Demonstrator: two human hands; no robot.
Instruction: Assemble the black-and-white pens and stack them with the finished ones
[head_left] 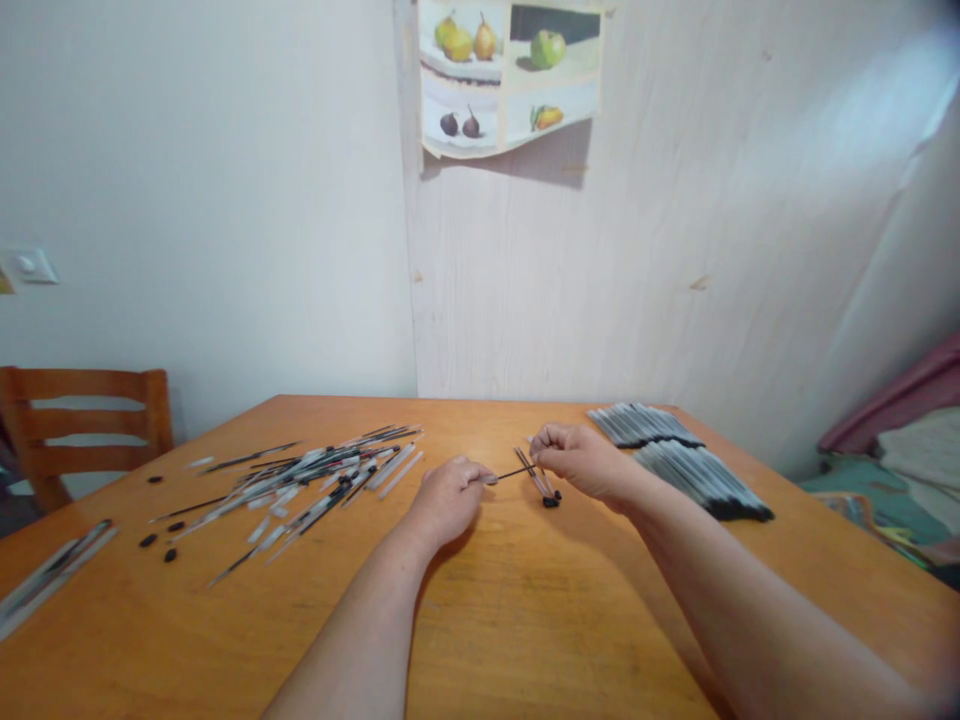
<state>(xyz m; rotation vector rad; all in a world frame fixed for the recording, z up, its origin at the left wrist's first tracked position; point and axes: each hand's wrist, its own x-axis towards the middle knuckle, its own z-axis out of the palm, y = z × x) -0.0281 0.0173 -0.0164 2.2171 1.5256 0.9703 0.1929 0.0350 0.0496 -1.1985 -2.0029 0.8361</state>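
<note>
One dark rod (514, 474) is pinched by the left hand (448, 497) and right hand (577, 460); four black caps (170, 555) lie far left, two pen rows (701, 478) right.

Your left hand (454, 497) and right hand (576, 459) grip a thin dark rod (514, 473) between their fingertips, over the desk (510, 620). Black-ended sticks (550, 502) lie beside your right hand. To your left, slender parts (315, 470) lie scattered; to your right, capped sticks lie in a farther row (645, 425) and a nearer row (697, 477). A fruit picture (506, 75) hangs ahead.
</note>
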